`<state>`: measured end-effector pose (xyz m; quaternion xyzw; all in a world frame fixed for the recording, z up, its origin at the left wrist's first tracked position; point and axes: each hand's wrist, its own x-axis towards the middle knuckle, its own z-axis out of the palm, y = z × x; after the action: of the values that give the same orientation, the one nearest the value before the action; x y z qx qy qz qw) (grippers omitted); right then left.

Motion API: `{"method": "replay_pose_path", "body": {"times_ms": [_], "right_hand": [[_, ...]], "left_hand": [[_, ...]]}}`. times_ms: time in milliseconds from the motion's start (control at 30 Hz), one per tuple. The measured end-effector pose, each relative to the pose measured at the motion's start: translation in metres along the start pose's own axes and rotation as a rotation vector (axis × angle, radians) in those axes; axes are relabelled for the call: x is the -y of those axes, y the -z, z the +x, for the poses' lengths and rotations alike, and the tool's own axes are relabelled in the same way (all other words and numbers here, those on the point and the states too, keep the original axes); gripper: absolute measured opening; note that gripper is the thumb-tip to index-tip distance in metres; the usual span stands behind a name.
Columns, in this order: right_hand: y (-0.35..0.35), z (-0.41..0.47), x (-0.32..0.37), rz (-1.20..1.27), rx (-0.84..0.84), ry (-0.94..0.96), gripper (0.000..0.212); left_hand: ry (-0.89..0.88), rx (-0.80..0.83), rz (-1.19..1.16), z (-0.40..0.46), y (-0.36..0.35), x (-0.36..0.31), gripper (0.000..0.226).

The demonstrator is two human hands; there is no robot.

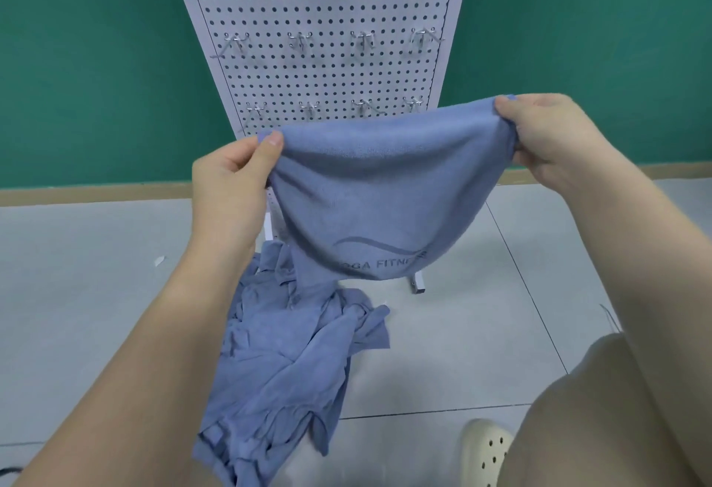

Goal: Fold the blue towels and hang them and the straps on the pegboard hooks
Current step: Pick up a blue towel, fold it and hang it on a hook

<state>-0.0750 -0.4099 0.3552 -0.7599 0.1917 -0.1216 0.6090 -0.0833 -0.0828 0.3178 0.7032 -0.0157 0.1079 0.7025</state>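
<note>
I see a pale grey tiled floor (443, 363) carrying everything. Below and between my hands, a crumpled heap of blue towels (285, 363) lies directly on it. Beyond the hands, the white pegboard stand (323, 24) rests its feet on the tiles. A small white scrap (159, 261) lies left of my left hand.
</note>
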Motion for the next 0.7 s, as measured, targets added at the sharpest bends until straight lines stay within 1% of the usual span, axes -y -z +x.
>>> {"method": "replay_pose_path", "body": {"times_ms": [33,67,100,133,167,200,267,333,400,467,533,567,600,633,700], "right_hand": [[0.001,0.001,-0.001,-0.01,-0.01,0.016,0.032],[0.002,0.002,-0.002,-0.029,-0.023,0.039,0.045],[0.003,0.004,-0.004,-0.049,-0.035,0.064,0.056],[0.003,0.006,-0.005,-0.067,-0.046,0.081,0.063],[0.005,0.009,-0.007,-0.071,-0.05,0.09,0.066],[0.005,0.01,-0.007,-0.065,-0.047,0.09,0.066],[0.004,0.01,-0.007,-0.048,-0.059,0.082,0.056],[0.004,0.008,-0.006,-0.026,-0.066,0.061,0.052],[0.002,0.008,-0.006,0.005,-0.049,0.03,0.04],[0.001,0.009,-0.006,0.034,-0.027,0.018,0.027],[0.0,0.011,-0.008,0.034,-0.018,0.051,0.024],[-0.001,0.012,-0.009,0.026,-0.026,0.077,0.026],[-0.002,0.012,-0.009,0.014,-0.037,0.103,0.029],[-0.002,0.013,-0.009,-0.001,-0.047,0.122,0.027],[-0.003,0.013,-0.008,-0.016,-0.05,0.141,0.017]], "left_hand": [[-0.061,0.001,0.071,-0.001,-0.001,0.001,0.028],[-0.114,0.002,0.126,-0.003,-0.003,0.0,0.022],[-0.147,0.003,0.156,-0.005,-0.004,-0.001,0.012],[-0.171,-0.007,0.182,-0.008,-0.006,-0.002,0.008],[-0.183,-0.018,0.2,-0.01,-0.008,-0.004,0.015],[-0.183,-0.018,0.196,-0.011,-0.009,-0.004,0.02],[-0.164,-0.012,0.148,-0.009,-0.008,-0.003,0.021],[-0.153,-0.009,0.111,-0.005,-0.005,0.002,0.013],[-0.136,-0.017,0.09,-0.004,-0.004,0.004,0.005],[-0.138,-0.038,0.083,-0.007,-0.005,0.002,0.016],[-0.179,-0.057,0.102,-0.008,-0.004,-0.001,0.029],[-0.204,-0.067,0.129,-0.009,-0.003,-0.003,0.031],[-0.224,-0.072,0.151,-0.009,-0.001,-0.004,0.031],[-0.238,-0.081,0.171,-0.009,0.0,-0.004,0.028],[-0.24,-0.094,0.159,-0.009,-0.001,-0.006,0.016]]}}
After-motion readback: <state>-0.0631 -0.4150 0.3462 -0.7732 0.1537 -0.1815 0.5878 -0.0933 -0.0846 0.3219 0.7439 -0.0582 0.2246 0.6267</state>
